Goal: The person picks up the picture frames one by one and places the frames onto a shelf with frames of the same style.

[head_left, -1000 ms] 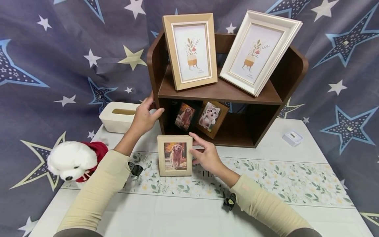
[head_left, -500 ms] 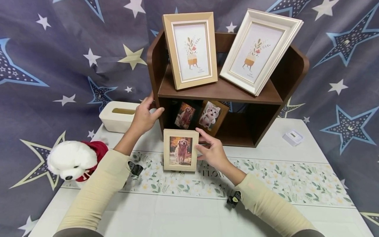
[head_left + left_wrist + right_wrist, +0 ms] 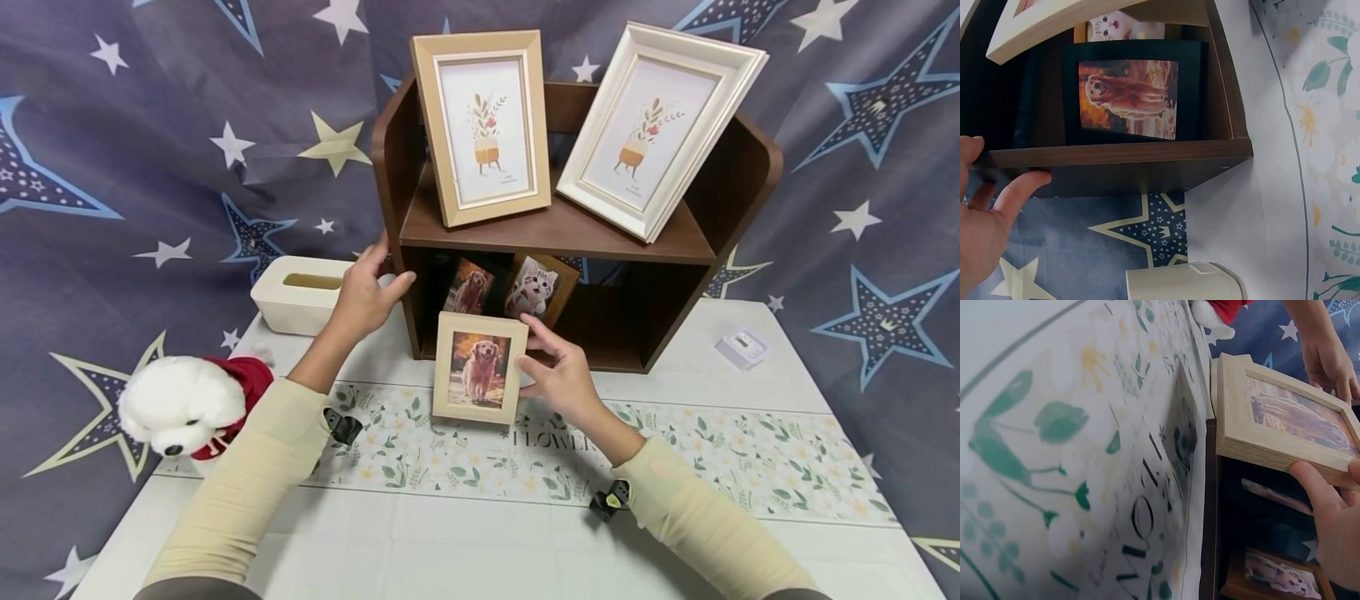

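Observation:
My right hand [image 3: 558,371] pinches the right edge of a light wooden picture frame [image 3: 517,375] with a dog photo, thumb in front. The picture frame is tilted in front of the shelf's lower compartment, and its shadow falls on the cloth. My left hand [image 3: 367,292] holds the left side panel of the brown wooden shelf [image 3: 390,158], thumb near the panel's front edge. Inside the lower compartment lean a dark picture frame [image 3: 1191,94] with a dog photo and a brown picture frame [image 3: 564,292] with a kitten photo, partly hidden by the light one.
On the upper shelf lean a tan picture frame [image 3: 441,167] and a white picture frame [image 3: 693,158]. A white tissue box [image 3: 288,312] and a white plush dog [image 3: 183,404] stand at the left. A small clear box [image 3: 742,348] lies right on the table [image 3: 465,542].
My right hand has moved the light wooden picture frame up and to the right, towards the lower compartment, tilting it slightly. The left hand has stayed at the side panel.

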Available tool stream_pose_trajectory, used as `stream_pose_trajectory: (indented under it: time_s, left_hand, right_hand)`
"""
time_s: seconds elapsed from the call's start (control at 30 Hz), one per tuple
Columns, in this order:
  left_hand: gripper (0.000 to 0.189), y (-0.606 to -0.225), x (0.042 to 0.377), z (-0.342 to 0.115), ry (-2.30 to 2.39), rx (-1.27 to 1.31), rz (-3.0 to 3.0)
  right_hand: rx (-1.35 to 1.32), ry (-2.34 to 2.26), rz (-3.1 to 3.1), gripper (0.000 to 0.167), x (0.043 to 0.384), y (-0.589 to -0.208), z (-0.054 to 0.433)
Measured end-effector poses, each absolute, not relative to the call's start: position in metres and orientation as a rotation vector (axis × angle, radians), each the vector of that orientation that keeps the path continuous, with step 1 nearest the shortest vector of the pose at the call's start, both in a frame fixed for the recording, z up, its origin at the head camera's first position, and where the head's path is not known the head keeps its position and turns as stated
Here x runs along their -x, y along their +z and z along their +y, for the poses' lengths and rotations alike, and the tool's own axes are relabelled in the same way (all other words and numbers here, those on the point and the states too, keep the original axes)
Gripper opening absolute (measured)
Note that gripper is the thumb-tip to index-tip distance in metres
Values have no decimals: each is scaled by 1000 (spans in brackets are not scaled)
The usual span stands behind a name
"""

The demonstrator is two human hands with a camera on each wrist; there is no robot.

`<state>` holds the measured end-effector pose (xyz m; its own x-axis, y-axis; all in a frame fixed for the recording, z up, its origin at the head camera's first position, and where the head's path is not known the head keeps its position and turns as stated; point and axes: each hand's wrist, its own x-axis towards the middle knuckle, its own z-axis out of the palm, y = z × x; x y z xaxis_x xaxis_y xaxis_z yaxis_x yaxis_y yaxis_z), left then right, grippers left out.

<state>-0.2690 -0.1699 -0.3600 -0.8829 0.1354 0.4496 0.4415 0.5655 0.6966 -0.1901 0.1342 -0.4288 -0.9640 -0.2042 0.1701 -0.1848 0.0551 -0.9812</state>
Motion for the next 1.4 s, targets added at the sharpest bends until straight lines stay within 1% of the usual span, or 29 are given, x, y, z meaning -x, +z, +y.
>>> stream_pose_trajectory:
  time_s: [1.1,1.4]
  left_hand:
    - [77,-360,268,-171,-1253,455,-2461]
    - [77,-360,269,-170,-1250,465,-2459]
  right_hand:
    - [348,-2133,2371,66,190,-417,180]
    - [277,-2155,2413,66,190,-418,197]
